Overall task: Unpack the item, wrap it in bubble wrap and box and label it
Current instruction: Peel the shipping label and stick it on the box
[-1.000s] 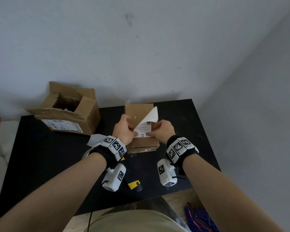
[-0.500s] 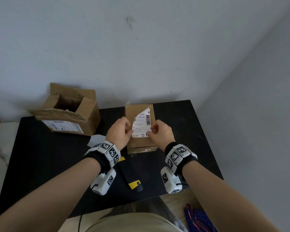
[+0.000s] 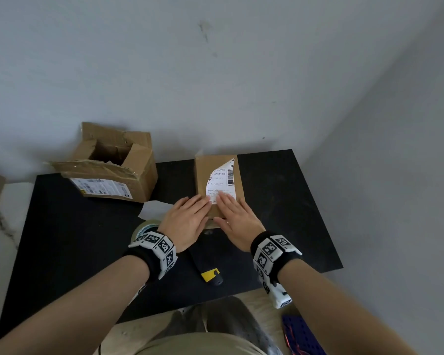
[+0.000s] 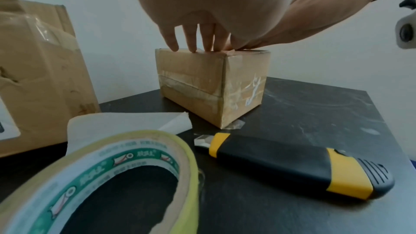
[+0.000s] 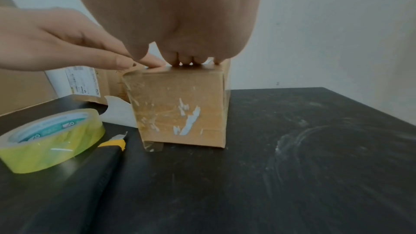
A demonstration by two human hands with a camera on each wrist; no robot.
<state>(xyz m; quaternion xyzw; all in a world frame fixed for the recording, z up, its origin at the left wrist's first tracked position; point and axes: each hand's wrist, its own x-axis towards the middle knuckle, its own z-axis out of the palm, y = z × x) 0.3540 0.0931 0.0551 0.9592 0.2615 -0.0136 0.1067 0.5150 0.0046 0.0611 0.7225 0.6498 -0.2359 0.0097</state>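
Observation:
A small taped cardboard box [image 3: 239,180] [image 4: 202,84] [image 5: 180,108] stands on the black table [image 3: 280,201]. A white printed shipping label [image 3: 219,184] lies on its top, its far left corner still curled. My left hand [image 3: 187,216] and my right hand [image 3: 235,213] lie flat side by side on the box's near end, straight fingers pressing the label's near edge. From the left wrist view my left fingertips [image 4: 193,48] touch the box top; from the right wrist view my right fingertips [image 5: 186,62] rest there too.
An opened, torn cardboard box [image 3: 113,165] with its own label stands at the back left. A white backing sheet [image 3: 153,208], a roll of clear tape [image 3: 144,228] [image 5: 51,136] and a black-and-yellow utility knife [image 3: 210,275] [image 4: 292,163] lie near my wrists.
The label, pinched and held curled above the box before, has been laid down onto its top. Both hands changed from pinching its corners to pressing flat on it.

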